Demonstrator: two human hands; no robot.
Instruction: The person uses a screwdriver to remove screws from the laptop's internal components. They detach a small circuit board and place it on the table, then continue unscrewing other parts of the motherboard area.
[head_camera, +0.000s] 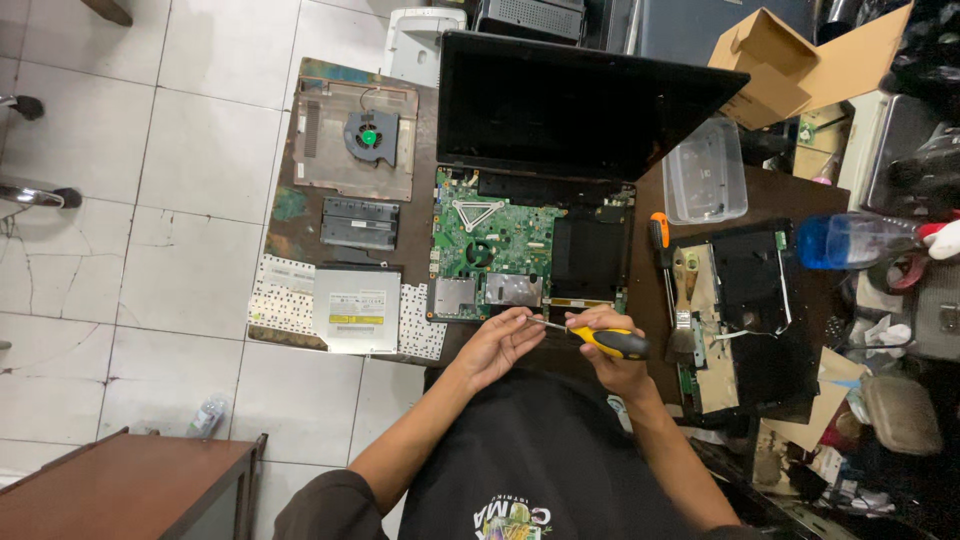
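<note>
- Yellow and black mark the handle of the screwdriver (612, 342), which the right hand (612, 362) wraps in a closed grip so the shaft points left, toward the laptop's near edge.
- At the shaft's tip, the left hand (497, 343) has its fingers pinched together, apparently steadying the tip or holding something small there; what exactly cannot be told.
- Both hands hover at the front edge of the opened laptop (530, 240), whose green circuit board (488, 240) lies bare and whose screen is tilted back, leaving the inside reachable.
- Removed parts lie well apart on the left of the table (290, 225): a cover with a fan (355, 138), a dark battery (360, 222), a silver drive (356, 308) resting on a white keyboard (285, 300).
- On the right, an orange-handled screwdriver (660, 250) and a brush (684, 305) lie beside a black panel (750, 320), near at hand.
- A clear plastic box (706, 172) sits just behind those tools.
</note>
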